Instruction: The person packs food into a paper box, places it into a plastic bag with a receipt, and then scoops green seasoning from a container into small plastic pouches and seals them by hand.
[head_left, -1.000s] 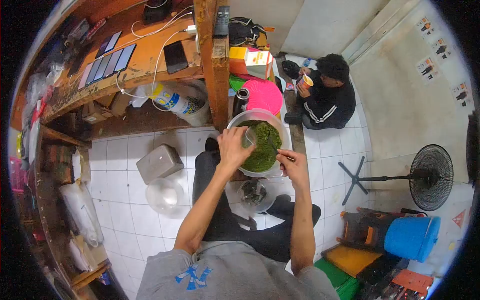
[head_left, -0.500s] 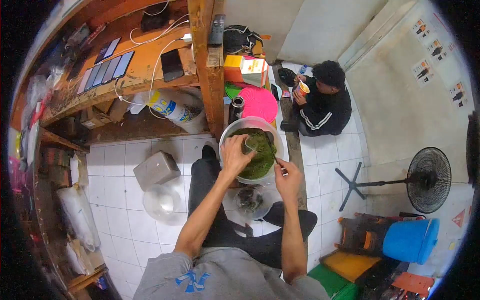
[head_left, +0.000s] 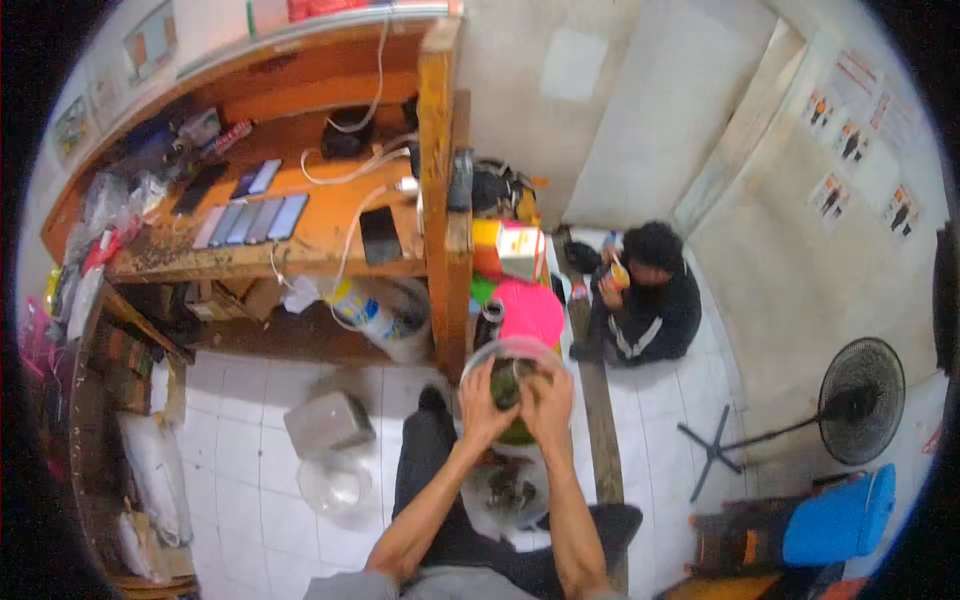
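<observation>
My left hand (head_left: pixel 484 408) is curled around a small clear cup (head_left: pixel 505 386) with dark green crumbly material in it. At the cup's other side is my right hand (head_left: pixel 548 408), its fingers bent; motion blur hides what they hold. Both hands are over a large clear tub (head_left: pixel 513 345), which has more of the green material (head_left: pixel 515 434) showing under my wrists. Lower down, between my legs, stands another clear container (head_left: pixel 507 490) with dark bits inside.
A pink lid (head_left: pixel 530 312) and an orange-and-white box (head_left: pixel 508 248) lie beyond the tub. A person (head_left: pixel 648 295) sits holding a cup. Phones (head_left: pixel 250 220) line the wooden shelf at left. A standing fan (head_left: pixel 862 400) and blue bin (head_left: pixel 840 520) are at right.
The view has tilted upward. My right hand, earlier holding a dark spoon at the tub's right, has moved left to meet the cup in my left hand.
</observation>
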